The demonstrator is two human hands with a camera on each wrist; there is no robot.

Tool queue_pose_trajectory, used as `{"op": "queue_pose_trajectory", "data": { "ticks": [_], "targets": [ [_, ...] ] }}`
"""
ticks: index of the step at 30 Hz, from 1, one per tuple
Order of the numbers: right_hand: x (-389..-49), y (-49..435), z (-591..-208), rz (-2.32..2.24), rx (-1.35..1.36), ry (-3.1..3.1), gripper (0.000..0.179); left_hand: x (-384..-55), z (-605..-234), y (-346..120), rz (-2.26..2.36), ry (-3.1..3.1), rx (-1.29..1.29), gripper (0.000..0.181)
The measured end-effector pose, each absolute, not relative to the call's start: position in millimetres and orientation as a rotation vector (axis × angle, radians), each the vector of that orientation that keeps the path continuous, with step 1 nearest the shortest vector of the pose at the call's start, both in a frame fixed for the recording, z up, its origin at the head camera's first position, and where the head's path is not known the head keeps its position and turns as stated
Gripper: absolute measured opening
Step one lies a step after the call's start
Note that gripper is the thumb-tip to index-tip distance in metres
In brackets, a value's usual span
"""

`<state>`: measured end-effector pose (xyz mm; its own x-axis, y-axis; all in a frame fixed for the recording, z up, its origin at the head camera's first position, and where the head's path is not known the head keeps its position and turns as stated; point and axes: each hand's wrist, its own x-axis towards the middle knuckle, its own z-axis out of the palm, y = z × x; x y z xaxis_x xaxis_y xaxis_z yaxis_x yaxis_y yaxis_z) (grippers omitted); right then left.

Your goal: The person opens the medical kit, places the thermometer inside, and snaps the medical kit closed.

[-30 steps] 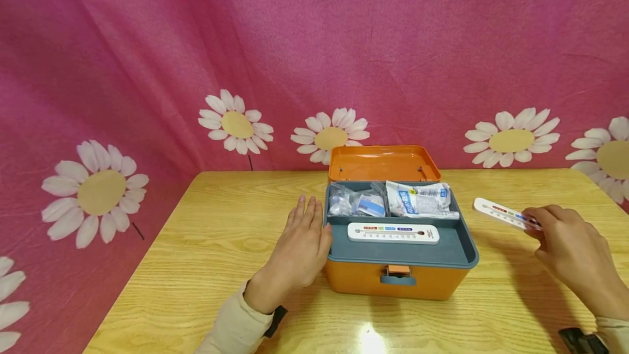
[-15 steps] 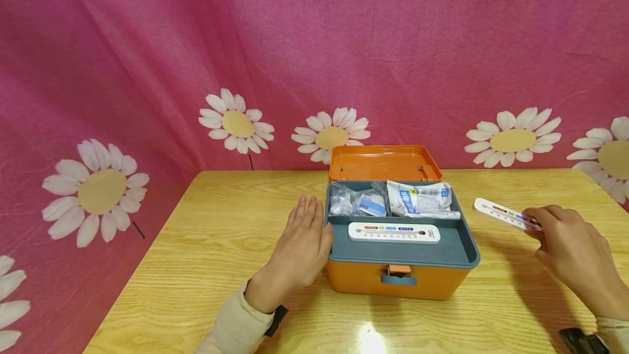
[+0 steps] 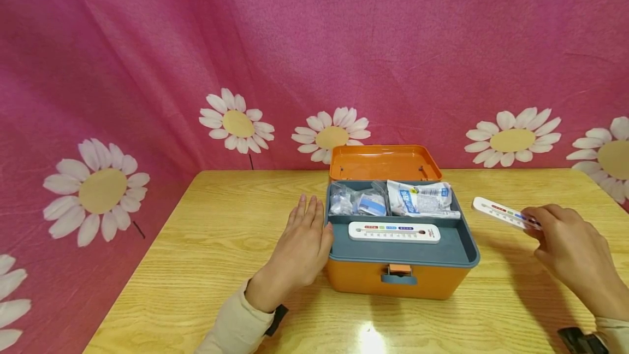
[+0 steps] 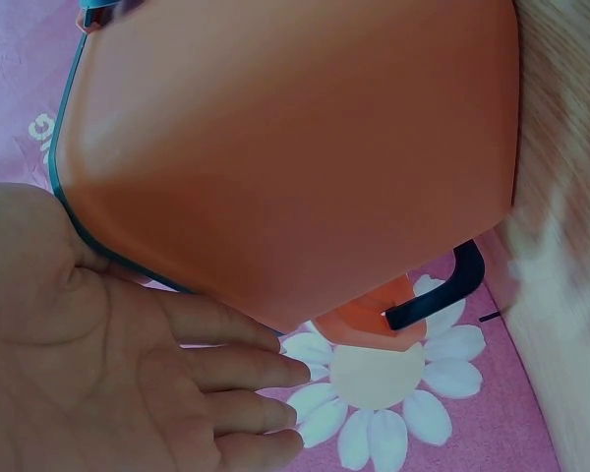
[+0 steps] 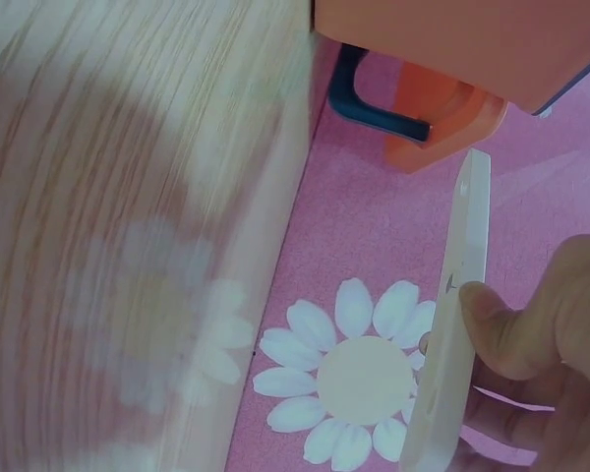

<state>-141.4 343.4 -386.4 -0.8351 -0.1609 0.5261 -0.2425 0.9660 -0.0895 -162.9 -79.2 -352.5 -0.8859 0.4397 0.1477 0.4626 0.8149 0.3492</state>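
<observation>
Nothing I can see has moved this past second: the left hand lies straight-fingered alongside the orange box, the right hand pinches a white thermometer above the table rightward, a second thermometer rests in the front tray, packets behind, open lid beyond.

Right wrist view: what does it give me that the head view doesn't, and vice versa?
Only the right wrist view shows the dark carry handle on the lid's outer side.

Only the head view shows the left hand, the front latch, the second thermometer, the clear plastic bag and the white-and-blue packet.

Both show the right hand pinching the held thermometer, the orange box, its open lid, the wooden table and the daisy-print curtain.
</observation>
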Motion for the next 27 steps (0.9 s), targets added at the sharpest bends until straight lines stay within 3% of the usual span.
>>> {"op": "queue_pose_trajectory", "data": {
  "ticks": [12, 27],
  "targets": [
    [-141.0, 340.5, -384.4, 0.209, 0.330, -2.542, 0.041, -162.6, -352.8, -78.8, -0.593, -2.931, -0.730, 0.057],
    [-139.8, 336.6, -380.6, 0.182, 0.317, -2.563, 0.049, -162.2, -352.8, -79.0, -0.597, -2.943, -0.725, 0.058]
  ]
}}
